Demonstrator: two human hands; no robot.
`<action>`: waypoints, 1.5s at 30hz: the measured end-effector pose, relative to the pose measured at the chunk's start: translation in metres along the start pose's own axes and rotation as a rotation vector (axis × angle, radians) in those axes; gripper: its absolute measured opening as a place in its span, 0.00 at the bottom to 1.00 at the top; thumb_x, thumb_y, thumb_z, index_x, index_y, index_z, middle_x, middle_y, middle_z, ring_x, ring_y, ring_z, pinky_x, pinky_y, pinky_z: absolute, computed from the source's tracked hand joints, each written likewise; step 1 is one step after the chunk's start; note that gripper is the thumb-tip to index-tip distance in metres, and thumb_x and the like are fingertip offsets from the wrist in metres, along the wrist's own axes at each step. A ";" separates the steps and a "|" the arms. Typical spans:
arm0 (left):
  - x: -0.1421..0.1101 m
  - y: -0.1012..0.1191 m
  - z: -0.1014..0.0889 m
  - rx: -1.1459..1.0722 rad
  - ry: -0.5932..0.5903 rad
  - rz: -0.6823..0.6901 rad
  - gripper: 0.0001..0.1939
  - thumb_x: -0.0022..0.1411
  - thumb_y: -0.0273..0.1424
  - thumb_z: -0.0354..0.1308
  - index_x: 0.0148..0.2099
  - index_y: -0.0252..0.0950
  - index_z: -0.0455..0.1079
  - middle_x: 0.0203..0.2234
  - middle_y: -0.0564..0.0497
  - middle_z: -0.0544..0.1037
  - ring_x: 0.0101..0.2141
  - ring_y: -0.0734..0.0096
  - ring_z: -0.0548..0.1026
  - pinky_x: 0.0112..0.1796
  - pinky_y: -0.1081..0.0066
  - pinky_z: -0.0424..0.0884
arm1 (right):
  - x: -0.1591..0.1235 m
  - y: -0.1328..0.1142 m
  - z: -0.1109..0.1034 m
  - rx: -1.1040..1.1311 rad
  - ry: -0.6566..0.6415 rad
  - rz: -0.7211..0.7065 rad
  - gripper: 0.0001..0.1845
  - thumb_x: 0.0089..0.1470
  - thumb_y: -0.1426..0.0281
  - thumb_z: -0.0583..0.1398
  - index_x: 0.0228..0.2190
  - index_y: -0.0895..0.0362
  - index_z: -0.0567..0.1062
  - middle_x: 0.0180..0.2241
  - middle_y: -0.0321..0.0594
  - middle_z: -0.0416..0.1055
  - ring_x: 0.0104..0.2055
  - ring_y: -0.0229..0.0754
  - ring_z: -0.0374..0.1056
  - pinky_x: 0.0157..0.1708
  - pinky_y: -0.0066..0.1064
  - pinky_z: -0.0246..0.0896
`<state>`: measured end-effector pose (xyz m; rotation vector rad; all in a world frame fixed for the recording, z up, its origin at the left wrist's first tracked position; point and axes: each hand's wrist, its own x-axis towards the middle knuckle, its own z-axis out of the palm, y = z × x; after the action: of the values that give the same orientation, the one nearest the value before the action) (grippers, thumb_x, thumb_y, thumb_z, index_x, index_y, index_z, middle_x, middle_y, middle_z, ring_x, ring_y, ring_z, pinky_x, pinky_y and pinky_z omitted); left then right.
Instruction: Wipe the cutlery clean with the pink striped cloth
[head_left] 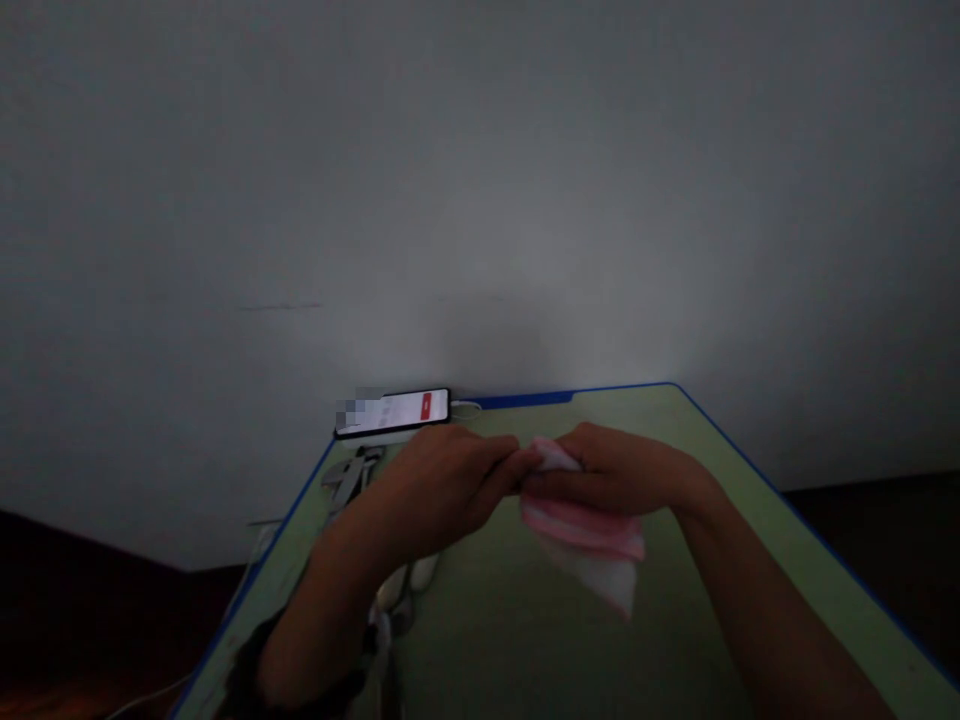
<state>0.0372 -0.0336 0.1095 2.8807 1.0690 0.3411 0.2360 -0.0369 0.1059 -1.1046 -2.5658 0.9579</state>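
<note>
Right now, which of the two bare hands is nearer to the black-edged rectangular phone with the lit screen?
The left hand, seen just below the phone; the right hand, gripping the pink-and-white cloth, is farther right.

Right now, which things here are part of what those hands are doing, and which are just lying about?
In use:
right hand, holding the pink-and-white cloth
left hand, close against the cloth

Apparently just lying about:
phone, screen lit
white cord at its end
grey objects nearby, too dim to name
</note>
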 end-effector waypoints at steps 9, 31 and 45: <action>-0.012 -0.027 -0.007 -0.148 -0.040 -0.146 0.21 0.66 0.42 0.39 0.38 0.40 0.72 0.27 0.54 0.75 0.28 0.73 0.70 0.29 0.75 0.59 | -0.012 0.003 -0.010 0.056 0.025 0.055 0.20 0.55 0.55 0.50 0.30 0.60 0.69 0.23 0.33 0.64 0.22 0.31 0.56 0.22 0.23 0.49; -0.012 -0.013 -0.003 -0.376 -0.157 -0.267 0.22 0.66 0.43 0.33 0.36 0.38 0.64 0.29 0.52 0.71 0.31 0.71 0.68 0.34 0.71 0.62 | -0.012 -0.010 0.005 -0.404 0.310 0.177 0.11 0.53 0.62 0.55 0.31 0.57 0.68 0.32 0.39 0.70 0.31 0.37 0.61 0.29 0.28 0.47; -0.017 -0.011 -0.008 -0.386 -0.267 -0.131 0.17 0.63 0.45 0.44 0.44 0.38 0.62 0.31 0.52 0.71 0.30 0.72 0.68 0.29 0.73 0.61 | -0.006 -0.005 0.007 -0.179 0.083 0.094 0.15 0.52 0.58 0.54 0.34 0.57 0.69 0.33 0.40 0.70 0.32 0.38 0.63 0.29 0.27 0.52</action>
<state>0.0154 -0.0365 0.1123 2.4206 1.0082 0.1315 0.2344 -0.0474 0.1045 -1.2926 -2.5932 0.6951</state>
